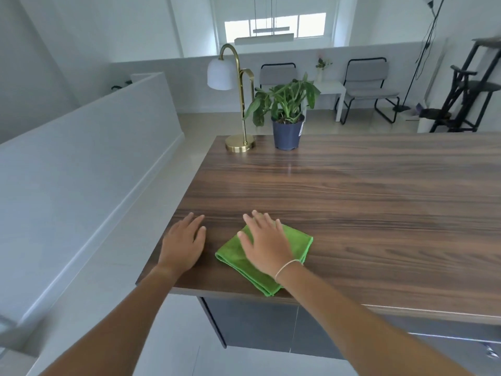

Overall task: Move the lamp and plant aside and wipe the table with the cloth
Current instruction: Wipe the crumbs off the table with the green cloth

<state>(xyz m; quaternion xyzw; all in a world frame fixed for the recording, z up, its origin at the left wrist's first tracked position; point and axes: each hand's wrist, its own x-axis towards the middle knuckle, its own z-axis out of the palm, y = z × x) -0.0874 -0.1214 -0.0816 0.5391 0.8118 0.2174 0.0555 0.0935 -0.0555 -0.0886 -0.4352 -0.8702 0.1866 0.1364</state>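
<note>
The right hand [264, 244] is lying flat and open on the cloth [299, 244] near the surface's [379, 202] near-left corner; the left hand [184, 240] is resting open beside it.

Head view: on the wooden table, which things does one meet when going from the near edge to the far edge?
Green cloth under the right hand, with the left hand flat beside it → bare wooden table → brass lamp and potted plant at the far edge.

Wood-grain table [352, 199] (fuzzy cloth [235, 256])
</note>
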